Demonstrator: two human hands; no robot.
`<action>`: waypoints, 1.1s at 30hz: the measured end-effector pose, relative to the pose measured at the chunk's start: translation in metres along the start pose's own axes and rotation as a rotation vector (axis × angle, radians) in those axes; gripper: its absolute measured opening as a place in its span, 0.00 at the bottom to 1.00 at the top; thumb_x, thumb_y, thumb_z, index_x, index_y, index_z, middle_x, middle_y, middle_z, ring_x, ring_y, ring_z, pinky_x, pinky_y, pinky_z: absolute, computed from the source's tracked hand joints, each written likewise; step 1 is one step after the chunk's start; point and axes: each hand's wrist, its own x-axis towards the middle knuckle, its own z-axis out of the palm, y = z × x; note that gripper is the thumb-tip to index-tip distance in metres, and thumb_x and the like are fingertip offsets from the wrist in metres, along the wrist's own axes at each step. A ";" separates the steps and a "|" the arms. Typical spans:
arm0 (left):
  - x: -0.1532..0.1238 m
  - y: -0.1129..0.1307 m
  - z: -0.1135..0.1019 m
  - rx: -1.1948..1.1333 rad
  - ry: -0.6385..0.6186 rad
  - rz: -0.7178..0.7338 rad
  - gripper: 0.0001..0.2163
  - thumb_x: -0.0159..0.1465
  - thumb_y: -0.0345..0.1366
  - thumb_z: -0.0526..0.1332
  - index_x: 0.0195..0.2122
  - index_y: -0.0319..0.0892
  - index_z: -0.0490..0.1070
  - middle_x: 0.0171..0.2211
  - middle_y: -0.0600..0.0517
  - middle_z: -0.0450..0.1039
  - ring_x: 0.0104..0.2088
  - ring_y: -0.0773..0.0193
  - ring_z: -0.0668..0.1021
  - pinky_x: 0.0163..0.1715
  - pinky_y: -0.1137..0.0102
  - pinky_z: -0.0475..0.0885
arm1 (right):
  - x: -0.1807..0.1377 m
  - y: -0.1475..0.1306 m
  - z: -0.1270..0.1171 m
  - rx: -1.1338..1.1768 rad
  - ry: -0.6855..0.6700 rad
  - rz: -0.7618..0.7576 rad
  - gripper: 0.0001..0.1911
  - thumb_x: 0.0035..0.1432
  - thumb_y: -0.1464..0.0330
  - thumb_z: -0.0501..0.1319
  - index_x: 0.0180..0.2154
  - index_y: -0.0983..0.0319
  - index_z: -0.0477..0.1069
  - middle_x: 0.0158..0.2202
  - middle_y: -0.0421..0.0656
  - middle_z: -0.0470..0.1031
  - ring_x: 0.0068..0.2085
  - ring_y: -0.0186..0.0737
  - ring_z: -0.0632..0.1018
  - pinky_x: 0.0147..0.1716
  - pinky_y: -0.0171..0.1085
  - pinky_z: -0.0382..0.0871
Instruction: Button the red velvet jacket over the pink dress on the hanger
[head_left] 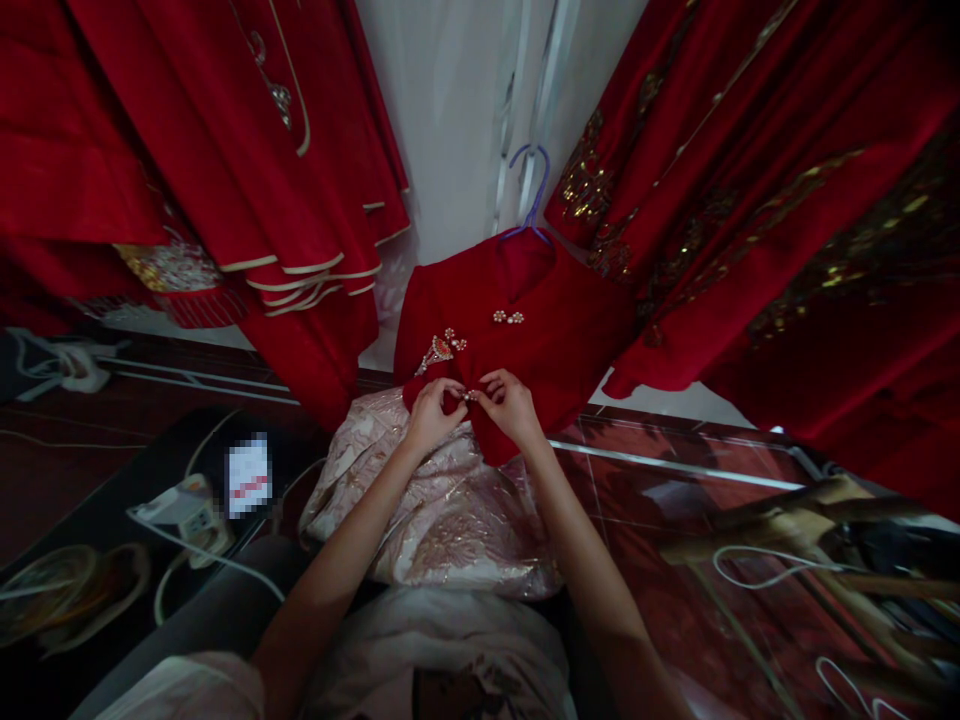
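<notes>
In front of me a short red jacket (559, 350) hangs on a purple hanger (535, 190). My left hand (436, 412) and my right hand (513, 408) meet at its lower front edge. Thumb and fingers of both hands are pinched around a small pearl-beaded fastener (470, 396), one hand at each end; the fingers partly cover it. Higher on the jacket front is another beaded fastener (508, 317). A jewelled ornament (439, 350) with red and gold beads sits just above my left hand. Shiny pale patterned fabric (465, 520) lies under the jacket, below my wrists.
Red garments with pale piping (300, 200) hang at left, and sequinned red garments (712, 220) at right. At lower left, a dark surface (112, 500) bears a power strip (191, 515) and cables. A wooden frame (750, 530) stands at right by a metal rail (675, 465).
</notes>
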 end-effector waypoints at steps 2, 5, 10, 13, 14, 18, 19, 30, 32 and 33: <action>0.000 0.002 0.000 -0.010 0.023 0.001 0.14 0.54 0.27 0.63 0.42 0.42 0.69 0.35 0.53 0.73 0.34 0.65 0.73 0.36 0.71 0.67 | 0.001 -0.006 -0.010 -0.003 0.050 0.002 0.09 0.54 0.66 0.62 0.38 0.62 0.71 0.30 0.41 0.73 0.26 0.32 0.72 0.28 0.32 0.68; -0.001 0.004 -0.001 0.002 0.000 0.019 0.11 0.55 0.29 0.64 0.40 0.43 0.69 0.35 0.53 0.72 0.37 0.64 0.74 0.39 0.69 0.68 | 0.003 -0.015 -0.025 0.027 0.075 -0.002 0.08 0.57 0.64 0.59 0.37 0.62 0.71 0.30 0.41 0.75 0.27 0.33 0.73 0.30 0.32 0.68; -0.001 0.002 -0.003 -0.004 -0.033 0.042 0.05 0.60 0.32 0.62 0.37 0.43 0.73 0.35 0.52 0.74 0.39 0.63 0.74 0.41 0.68 0.68 | 0.002 -0.024 -0.035 0.065 0.056 -0.001 0.08 0.58 0.64 0.58 0.36 0.61 0.71 0.31 0.42 0.77 0.27 0.33 0.74 0.30 0.32 0.69; -0.001 -0.002 -0.002 -0.028 -0.040 0.047 0.04 0.61 0.34 0.62 0.37 0.43 0.73 0.35 0.52 0.75 0.38 0.63 0.74 0.39 0.69 0.67 | 0.001 -0.024 -0.031 0.077 0.024 -0.017 0.08 0.58 0.64 0.58 0.37 0.61 0.71 0.31 0.42 0.77 0.27 0.32 0.75 0.29 0.31 0.69; -0.001 -0.003 -0.001 -0.028 -0.035 0.045 0.04 0.61 0.35 0.62 0.37 0.44 0.73 0.35 0.52 0.75 0.37 0.63 0.74 0.38 0.69 0.67 | 0.001 -0.023 -0.029 0.078 0.016 -0.020 0.08 0.58 0.64 0.58 0.36 0.61 0.71 0.31 0.41 0.77 0.28 0.32 0.75 0.30 0.31 0.69; -0.002 -0.006 -0.001 0.001 -0.019 0.004 0.06 0.62 0.39 0.63 0.37 0.44 0.72 0.34 0.53 0.75 0.32 0.65 0.71 0.35 0.69 0.65 | 0.000 -0.015 -0.020 0.103 -0.066 0.015 0.07 0.57 0.67 0.60 0.37 0.61 0.73 0.32 0.42 0.78 0.30 0.33 0.78 0.32 0.32 0.72; -0.002 -0.006 0.000 0.001 -0.016 -0.004 0.06 0.62 0.39 0.62 0.37 0.44 0.72 0.34 0.53 0.75 0.31 0.65 0.71 0.34 0.69 0.65 | -0.001 -0.012 -0.018 0.114 -0.106 0.030 0.07 0.57 0.68 0.60 0.38 0.61 0.73 0.33 0.42 0.79 0.32 0.33 0.78 0.33 0.32 0.72; 0.011 -0.011 -0.004 -0.298 -0.032 -0.075 0.08 0.63 0.40 0.60 0.37 0.42 0.71 0.33 0.52 0.76 0.31 0.67 0.75 0.33 0.72 0.68 | -0.003 -0.006 0.003 0.109 -0.118 0.025 0.06 0.53 0.68 0.64 0.35 0.62 0.73 0.29 0.41 0.77 0.30 0.33 0.77 0.32 0.31 0.71; 0.027 -0.012 -0.012 -0.377 0.033 -0.152 0.09 0.62 0.41 0.61 0.38 0.42 0.71 0.31 0.52 0.75 0.28 0.69 0.75 0.31 0.73 0.69 | -0.003 -0.007 0.002 0.118 -0.121 0.057 0.05 0.52 0.68 0.64 0.34 0.62 0.74 0.29 0.41 0.78 0.30 0.33 0.77 0.32 0.32 0.71; 0.036 -0.012 -0.016 -0.428 0.074 -0.219 0.10 0.62 0.42 0.61 0.38 0.42 0.70 0.30 0.53 0.75 0.26 0.70 0.74 0.29 0.73 0.69 | -0.002 -0.008 0.001 0.128 -0.130 0.070 0.06 0.52 0.68 0.65 0.34 0.62 0.74 0.29 0.41 0.79 0.30 0.33 0.78 0.32 0.32 0.71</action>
